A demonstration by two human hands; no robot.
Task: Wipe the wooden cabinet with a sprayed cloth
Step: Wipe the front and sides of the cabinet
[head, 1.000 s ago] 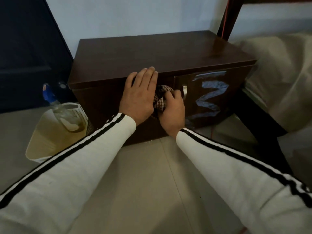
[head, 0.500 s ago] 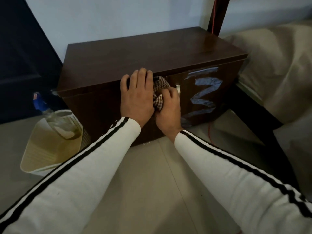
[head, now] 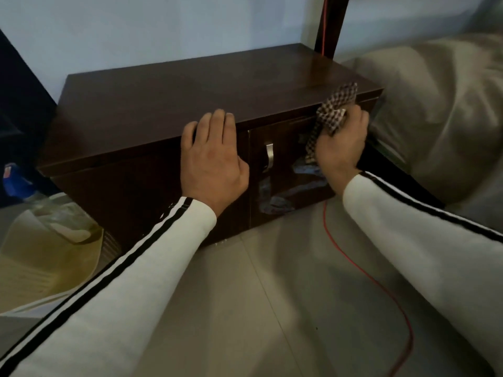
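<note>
1. Right hand [head: 340,137], right of centre: fingers curled round the checked cloth [head: 336,108], bunching it so that it presses firmly on the upper right corner of the cabinet front.
2. Left hand [head: 212,159], centre: flat, fingers straight, laid over the top's front edge. It holds nothing, and we judge it a brace.
3. Wooden cabinet [head: 163,104] fills mid-frame. One flap of cloth stands above its top edge. The metal handle [head: 269,156] sits between the hands, untouched.
4. The door below the cloth shows pale smears, likely unwiped spray. We judge the front part-done.
</note>
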